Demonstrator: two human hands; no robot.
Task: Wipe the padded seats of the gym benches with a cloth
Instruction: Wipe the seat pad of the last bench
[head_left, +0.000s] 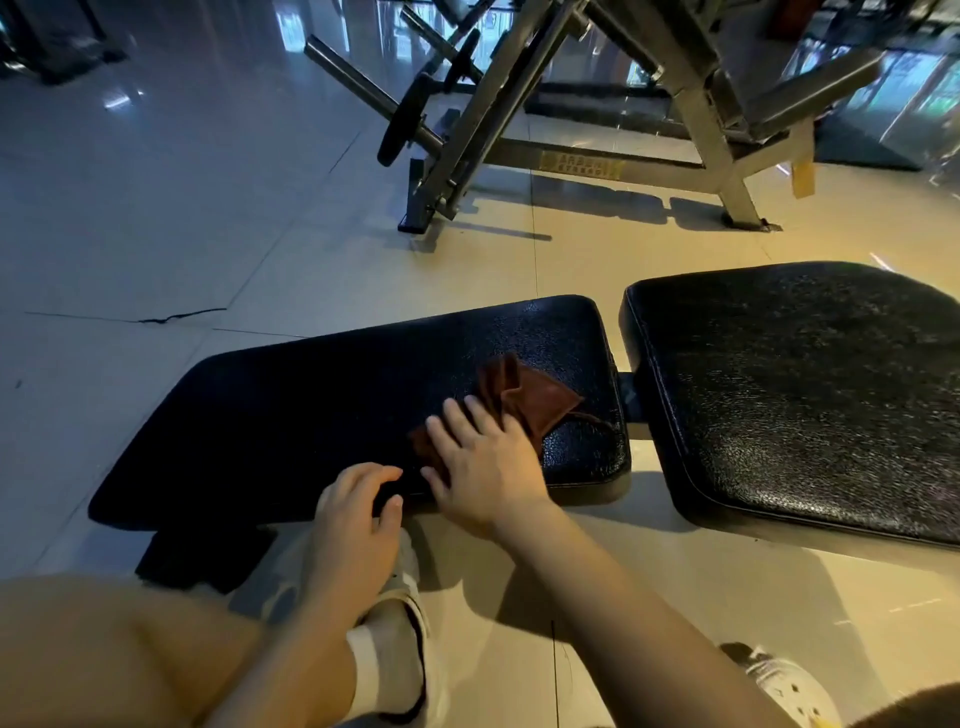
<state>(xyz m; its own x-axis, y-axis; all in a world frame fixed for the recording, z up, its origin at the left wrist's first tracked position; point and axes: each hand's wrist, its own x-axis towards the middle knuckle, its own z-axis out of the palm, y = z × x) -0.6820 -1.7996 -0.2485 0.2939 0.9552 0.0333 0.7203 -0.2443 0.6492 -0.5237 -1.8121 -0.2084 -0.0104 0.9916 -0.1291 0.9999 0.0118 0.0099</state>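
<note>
On near seat pad (311, 405), right hand (483, 457) flat, pressing brown cloth (535, 400); left hand (358, 514) loosely curled at pad edge, holding nothing; wipe underway, far pad (805, 395) prob. still to do.

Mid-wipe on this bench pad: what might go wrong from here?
The cloth is bunched, and only part lies under the right hand, so it may skip patches. It sits near the gap between the pads and could snag there. The left hand rests on the pad's near edge and might slip off.
</note>
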